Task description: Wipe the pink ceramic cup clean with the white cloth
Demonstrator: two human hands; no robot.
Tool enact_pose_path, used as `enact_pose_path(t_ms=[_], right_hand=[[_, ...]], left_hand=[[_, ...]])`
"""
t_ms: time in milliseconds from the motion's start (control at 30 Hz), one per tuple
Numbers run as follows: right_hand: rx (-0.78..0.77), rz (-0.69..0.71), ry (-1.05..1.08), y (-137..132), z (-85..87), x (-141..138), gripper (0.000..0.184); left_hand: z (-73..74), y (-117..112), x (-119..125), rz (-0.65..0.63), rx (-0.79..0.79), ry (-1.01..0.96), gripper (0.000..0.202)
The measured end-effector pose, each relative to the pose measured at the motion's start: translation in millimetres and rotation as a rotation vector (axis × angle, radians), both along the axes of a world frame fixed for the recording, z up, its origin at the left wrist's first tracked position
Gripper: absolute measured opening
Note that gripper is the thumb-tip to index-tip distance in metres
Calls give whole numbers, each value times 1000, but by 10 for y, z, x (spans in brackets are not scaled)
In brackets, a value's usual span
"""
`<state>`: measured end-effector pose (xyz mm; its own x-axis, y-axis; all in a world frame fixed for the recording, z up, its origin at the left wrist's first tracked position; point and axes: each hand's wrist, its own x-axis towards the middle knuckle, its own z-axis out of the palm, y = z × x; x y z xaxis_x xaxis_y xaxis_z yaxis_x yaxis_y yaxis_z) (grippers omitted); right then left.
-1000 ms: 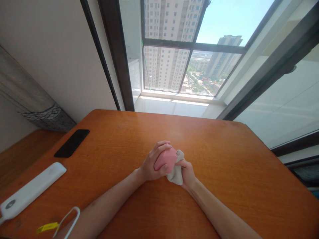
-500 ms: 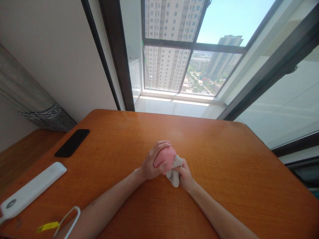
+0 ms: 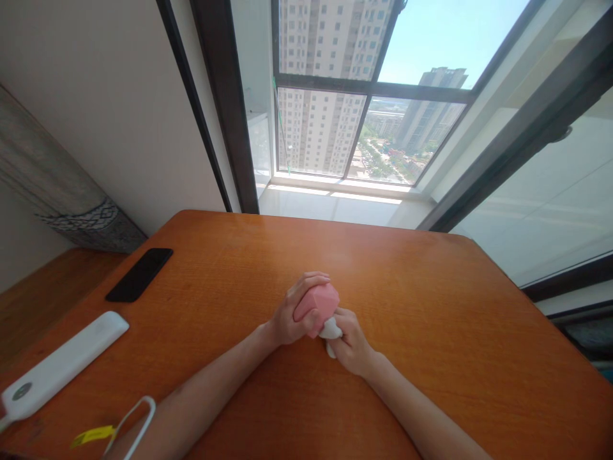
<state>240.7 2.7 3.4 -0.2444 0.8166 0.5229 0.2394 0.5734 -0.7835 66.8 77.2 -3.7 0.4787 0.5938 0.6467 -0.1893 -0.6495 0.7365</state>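
Pink block (image 3: 324, 301) in left hand (image 3: 291, 313), perhaps cloth (image 3: 330, 329) in right (image 3: 353, 343), phone (image 3: 140, 275), white bar (image 3: 71, 360) leftward

Probably a high-rise home: curtain (image 3: 62, 172), wooden table (image 3: 431, 306), window (image 3: 370, 88) facing towers (image 3: 330, 35).

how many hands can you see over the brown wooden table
2: the bare left hand, around a pink faceted object, and the bare right hand, beside it, gripping a crumpled white cloth. No others show.
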Motion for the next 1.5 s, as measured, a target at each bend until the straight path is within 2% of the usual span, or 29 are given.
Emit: enact_pose_path(t_ms=[267, 533, 633, 767, 867, 1000, 1100, 1267, 1367, 1500], right_hand=[[248, -98, -303, 6, -74, 43, 27], [238, -101, -225, 7, -27, -22, 19], [85, -70, -112, 15, -51, -17, 26], [-370, -176, 259, 34, -112, -37, 43], [-672, -231, 602, 71, -88, -87, 38], [-894, -166, 921, 130, 26, -146, 33], [-1019, -135, 1040, 164, 65, -141, 31], [-1150, -87, 1166, 202, 16, -79, 21], [-1177, -79, 1223, 211, -23, -53, 18], [-1178, -62, 1256, 209, -39, -28, 25]], left_hand=[[19, 7, -8, -11, -12, 1, 56], [14, 4, -10, 30, -26, -24, 55], [22, -5, -10, 56, -29, -47, 55], [33, -15, -11, 81, 4, -60, 54], [18, -13, -14, 108, 60, -53, 56], [-18, -13, -11, 168, 137, -60, 59], [-29, -26, -3, 201, 187, -63, 61], [-24, -49, 8, 264, 245, -50, 63], [-25, -45, 9, 288, 292, -47, 66], [-31, -36, 5, 316, 353, -20, 70]])
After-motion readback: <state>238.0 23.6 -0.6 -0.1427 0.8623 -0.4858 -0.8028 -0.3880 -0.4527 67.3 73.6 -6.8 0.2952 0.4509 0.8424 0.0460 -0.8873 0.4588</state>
